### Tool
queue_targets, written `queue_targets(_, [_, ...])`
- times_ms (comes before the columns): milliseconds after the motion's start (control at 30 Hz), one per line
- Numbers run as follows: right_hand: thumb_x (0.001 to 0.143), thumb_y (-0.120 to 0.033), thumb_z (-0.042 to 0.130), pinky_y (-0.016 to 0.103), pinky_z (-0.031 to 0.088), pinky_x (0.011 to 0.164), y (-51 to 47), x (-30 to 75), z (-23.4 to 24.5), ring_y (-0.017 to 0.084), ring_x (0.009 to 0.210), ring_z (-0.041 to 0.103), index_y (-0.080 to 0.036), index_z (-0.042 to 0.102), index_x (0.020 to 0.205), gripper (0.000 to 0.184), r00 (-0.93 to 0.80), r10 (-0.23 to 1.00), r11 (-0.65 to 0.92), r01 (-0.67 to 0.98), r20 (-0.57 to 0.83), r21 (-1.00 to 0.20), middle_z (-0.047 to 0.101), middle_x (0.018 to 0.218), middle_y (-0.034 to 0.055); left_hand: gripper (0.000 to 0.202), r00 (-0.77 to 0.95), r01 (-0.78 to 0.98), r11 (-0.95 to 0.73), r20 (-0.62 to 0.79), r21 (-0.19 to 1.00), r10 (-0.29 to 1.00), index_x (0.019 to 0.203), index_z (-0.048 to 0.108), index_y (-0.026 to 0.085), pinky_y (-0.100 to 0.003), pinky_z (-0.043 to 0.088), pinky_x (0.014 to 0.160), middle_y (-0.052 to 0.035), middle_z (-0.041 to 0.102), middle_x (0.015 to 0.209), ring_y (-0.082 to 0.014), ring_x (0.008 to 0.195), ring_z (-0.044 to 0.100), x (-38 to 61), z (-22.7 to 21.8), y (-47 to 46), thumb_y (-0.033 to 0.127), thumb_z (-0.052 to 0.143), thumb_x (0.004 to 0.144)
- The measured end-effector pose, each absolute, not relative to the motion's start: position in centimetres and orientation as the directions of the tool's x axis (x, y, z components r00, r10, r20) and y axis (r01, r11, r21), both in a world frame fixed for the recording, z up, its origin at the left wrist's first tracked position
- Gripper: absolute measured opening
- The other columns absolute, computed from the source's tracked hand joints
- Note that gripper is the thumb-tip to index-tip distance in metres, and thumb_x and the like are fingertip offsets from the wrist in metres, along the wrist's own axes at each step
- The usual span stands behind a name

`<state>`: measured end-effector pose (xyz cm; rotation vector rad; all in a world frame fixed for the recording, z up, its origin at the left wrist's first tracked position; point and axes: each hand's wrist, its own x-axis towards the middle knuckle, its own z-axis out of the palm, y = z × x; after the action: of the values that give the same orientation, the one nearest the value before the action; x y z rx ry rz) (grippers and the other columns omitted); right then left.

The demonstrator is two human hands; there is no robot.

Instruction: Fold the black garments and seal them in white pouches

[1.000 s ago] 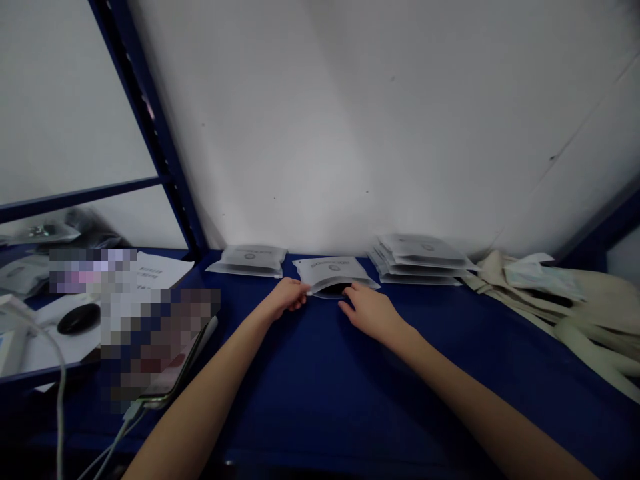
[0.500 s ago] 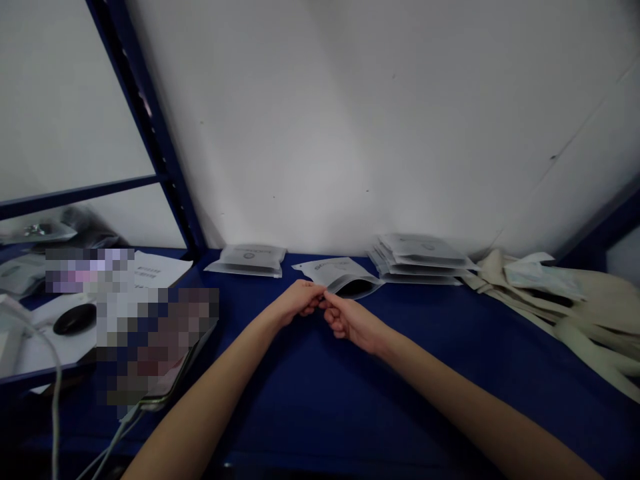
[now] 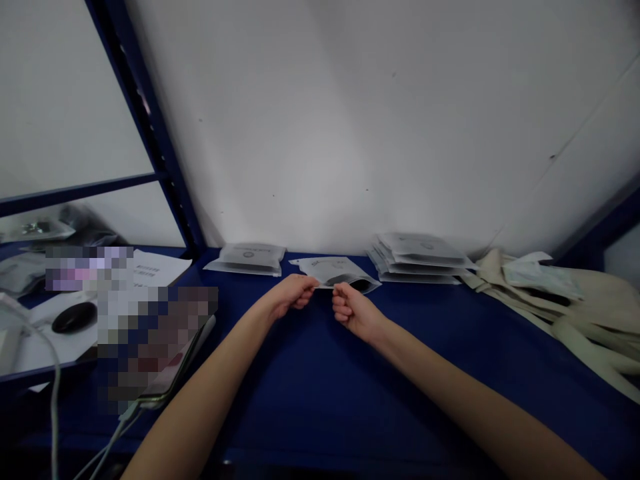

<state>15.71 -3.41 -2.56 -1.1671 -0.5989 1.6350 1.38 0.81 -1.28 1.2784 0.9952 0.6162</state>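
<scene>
A frosted zip bag [image 3: 333,269] with dark print lies at the middle of the blue table, its near edge toward me. My left hand [image 3: 295,293] pinches the near edge at its left end. Further right along the same edge, my right hand [image 3: 353,310] is closed in a pinch on the bag. Between the right hand and the bag's right corner the mouth gapes, and something dark shows inside. Behind the left hand lies another frosted bag [image 3: 246,259], flat. To the right sits a stack of several similar bags [image 3: 423,250].
Beige cloth [image 3: 600,300] lies at the right of the blue table [image 3: 320,400]. At the left are a phone [image 3: 170,380] with white cables [image 3: 117,433], paper sheets [image 3: 160,267] and a black mouse [image 3: 75,318]. A white wall [image 3: 320,120] rises behind, with a blue frame post [image 3: 160,147] at left.
My hands were together at the bag's near edge; now they are apart. The right hand has slid right along the edge, the left slightly left, and the open part of the mouth looks narrower.
</scene>
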Motion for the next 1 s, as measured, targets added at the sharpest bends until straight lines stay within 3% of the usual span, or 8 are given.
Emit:
queue_targets(367, [0.081, -0.020, 0.041, 0.016, 0.018, 0.032, -1.2, 20.1, -1.7, 0.003, 0.030, 0.018, -0.020, 0.040, 0.061, 0.020, 0.210, 0.933, -0.199, -0.377, -0.292, -0.905, 0.028, 0.036, -0.0111, 0.028, 0.363, -0.039, 0.318, -0.283, 0.947, 0.888, 0.053, 0.023, 0.020, -0.019, 0.009, 0.038, 0.0089, 0.020, 0.041, -0.0028, 0.034, 0.014, -0.5, -0.4, 1.9, 0.012, 0.033, 0.078])
queue_targets(567, [0.080, -0.022, 0.043, 0.017, 0.020, 0.032, -0.7, 22.4, -1.7, 0.004, 0.030, 0.019, -0.021, 0.040, 0.060, 0.020, 0.347, 0.910, -0.121, -0.298, -0.226, -0.947, 0.027, 0.035, -0.0109, 0.023, 0.377, -0.043, 0.361, -0.320, 0.932, 0.869, 0.055, 0.023, 0.020, -0.019, 0.009, 0.037, 0.0090, 0.020, 0.041, -0.0034, 0.034, 0.014, -1.0, -1.0, 2.4, 0.015, 0.035, 0.074])
queue_targets(700, [0.082, -0.026, 0.046, 0.017, 0.031, 0.035, -0.9, 22.5, -2.4, 0.007, 0.034, 0.039, -0.020, 0.044, 0.064, 0.020, 0.344, 0.901, -0.180, -0.253, -0.262, -0.951, 0.046, 0.043, -0.0054, 0.023, 0.425, 0.011, 0.377, -0.345, 0.926, 0.837, 0.055, 0.022, 0.020, -0.018, 0.009, 0.038, 0.0093, 0.020, 0.042, -0.0030, 0.035, 0.015, -1.1, -1.7, 2.6, 0.015, 0.037, 0.072])
queue_targets(800, [0.085, -0.031, 0.051, 0.019, 0.043, 0.043, -1.2, 22.0, -3.0, 0.012, 0.052, 0.060, -0.017, 0.050, 0.070, 0.020, 0.230, 0.925, -0.255, -0.214, -0.302, -0.943, 0.063, 0.064, 0.0046, 0.023, 0.476, 0.083, 0.361, -0.355, 0.929, 0.804, 0.054, 0.023, 0.020, -0.018, 0.009, 0.038, 0.0090, 0.022, 0.042, -0.0027, 0.035, 0.015, -0.9, -2.1, 2.4, 0.013, 0.037, 0.071])
queue_targets(900, [0.087, -0.029, 0.051, 0.019, 0.048, 0.050, -1.2, 21.5, -3.5, 0.014, 0.068, 0.067, -0.016, 0.053, 0.076, 0.017, 0.125, 0.950, -0.264, -0.177, -0.287, -0.948, 0.068, 0.080, 0.0088, 0.023, 0.522, 0.145, 0.330, -0.355, 0.933, 0.776, 0.054, 0.027, 0.020, -0.019, 0.010, 0.039, 0.0083, 0.026, 0.042, -0.0030, 0.035, 0.017, -0.3, -2.2, 2.0, 0.015, 0.036, 0.074])
queue_targets(1000, [0.088, -0.020, 0.047, 0.018, 0.048, 0.052, -1.0, 21.5, -3.6, 0.015, 0.074, 0.069, -0.017, 0.054, 0.076, 0.014, 0.131, 0.966, -0.194, -0.193, -0.222, -0.962, 0.066, 0.079, 0.0058, 0.024, 0.533, 0.223, 0.300, -0.373, 0.928, 0.759, 0.054, 0.029, 0.020, -0.019, 0.012, 0.039, 0.0073, 0.031, 0.042, -0.0030, 0.035, 0.020, 0.4, -2.1, 1.4, 0.018, 0.038, 0.076])
